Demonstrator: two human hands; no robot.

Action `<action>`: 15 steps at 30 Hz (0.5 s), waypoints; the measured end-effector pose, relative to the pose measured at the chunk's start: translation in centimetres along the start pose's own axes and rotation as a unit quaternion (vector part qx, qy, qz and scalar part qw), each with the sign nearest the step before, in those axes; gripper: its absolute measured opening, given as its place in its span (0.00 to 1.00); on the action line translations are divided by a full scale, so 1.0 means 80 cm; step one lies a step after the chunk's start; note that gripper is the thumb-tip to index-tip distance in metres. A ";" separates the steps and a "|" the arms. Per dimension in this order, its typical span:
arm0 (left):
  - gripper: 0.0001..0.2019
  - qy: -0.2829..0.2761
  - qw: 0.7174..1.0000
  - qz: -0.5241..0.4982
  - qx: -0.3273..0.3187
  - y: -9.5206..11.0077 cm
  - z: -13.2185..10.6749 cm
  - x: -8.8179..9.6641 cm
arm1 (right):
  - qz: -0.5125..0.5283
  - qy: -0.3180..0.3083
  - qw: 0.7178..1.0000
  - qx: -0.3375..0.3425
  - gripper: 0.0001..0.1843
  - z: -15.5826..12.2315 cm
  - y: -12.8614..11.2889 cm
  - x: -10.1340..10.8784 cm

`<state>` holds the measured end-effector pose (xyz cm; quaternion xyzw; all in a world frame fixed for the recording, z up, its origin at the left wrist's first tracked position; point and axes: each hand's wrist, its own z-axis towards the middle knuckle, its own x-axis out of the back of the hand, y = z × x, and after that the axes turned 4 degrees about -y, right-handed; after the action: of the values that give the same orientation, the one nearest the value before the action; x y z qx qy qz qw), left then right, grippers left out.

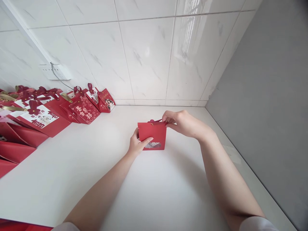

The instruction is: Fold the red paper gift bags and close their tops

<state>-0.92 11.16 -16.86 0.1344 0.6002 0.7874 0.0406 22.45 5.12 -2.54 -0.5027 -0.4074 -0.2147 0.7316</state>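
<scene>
A small flat red paper gift bag (pixel 154 133) stands on the white table top (pixel 154 189) near the middle. My left hand (pixel 136 143) grips its lower left corner, thumb across the front. My right hand (pixel 179 123) pinches the bag's top right edge, where a red ribbon handle shows. A small picture window sits near the bag's bottom edge.
Several finished red gift bags (pixel 84 109) with ribbon handles and photo labels lie in rows at the left, along the tiled wall. A white wall socket (pixel 55 71) with a cord is above them. A grey wall (pixel 269 106) bounds the table on the right.
</scene>
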 end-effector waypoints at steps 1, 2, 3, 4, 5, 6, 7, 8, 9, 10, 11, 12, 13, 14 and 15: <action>0.29 0.001 1.000 -0.001 -0.001 0.000 0.000 0.000 | -0.005 0.001 1.000 0.001 0.08 0.000 0.000 0.000; 0.29 0.003 1.000 -0.001 -0.001 0.000 0.000 -0.001 | -0.014 0.005 1.000 0.004 0.07 0.000 0.000 0.000; 0.29 0.006 1.000 0.001 0.000 0.000 0.000 -0.001 | -0.025 0.011 1.000 0.008 0.07 0.000 -0.001 0.000; 0.28 0.009 1.000 0.006 0.000 0.001 -0.001 -0.002 | -0.038 0.018 0.999 0.012 0.07 -0.001 -0.003 0.000; 0.28 0.014 1.000 0.014 -0.001 0.002 -0.002 -0.003 | -0.051 0.028 0.998 0.017 0.07 -0.001 -0.005 0.001; 0.27 0.019 0.999 0.025 -0.005 0.003 -0.003 -0.003 | -0.062 0.041 0.997 0.025 0.07 -0.001 -0.008 0.002; 0.27 0.025 0.999 0.039 -0.013 0.004 -0.005 -0.005 | -0.068 0.057 0.995 0.039 0.07 -0.002 -0.011 0.002; 0.26 0.031 0.998 0.054 -0.023 0.006 -0.007 -0.006 | -0.067 0.073 0.993 0.057 0.08 -0.002 -0.014 0.003; 0.26 0.036 0.996 0.068 -0.036 0.007 -0.009 -0.007 | -0.061 0.089 0.991 0.077 0.09 -0.003 -0.017 0.004; 0.26 0.038 0.995 0.079 -0.049 0.009 -0.012 -0.009 | -0.052 0.103 0.988 0.100 0.10 -0.003 -0.019 0.004; 0.26 0.038 0.994 0.088 -0.061 0.010 -0.014 -0.011 | -0.041 0.113 0.985 0.121 0.11 -0.004 -0.022 0.004; 0.26 0.038 0.992 0.093 -0.072 0.012 -0.017 -0.012 | -0.031 0.117 0.983 0.139 0.12 -0.004 -0.024 0.003; 0.26 0.039 0.991 0.097 -0.079 0.012 -0.019 -0.013 | -0.025 0.119 0.981 0.153 0.13 -0.005 -0.026 0.002; 0.26 0.040 0.991 0.101 -0.083 0.013 -0.020 -0.014 | -0.021 0.120 0.979 0.163 0.14 -0.005 -0.027 0.001; 0.26 0.041 0.990 0.104 -0.085 0.013 -0.021 -0.015 | -0.015 0.121 0.978 0.171 0.14 -0.005 -0.028 0.000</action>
<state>-0.09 8.99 -16.47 0.1598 0.5150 0.8404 -0.0549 20.99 3.84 -1.36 -0.3346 -0.3545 -0.2122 0.8470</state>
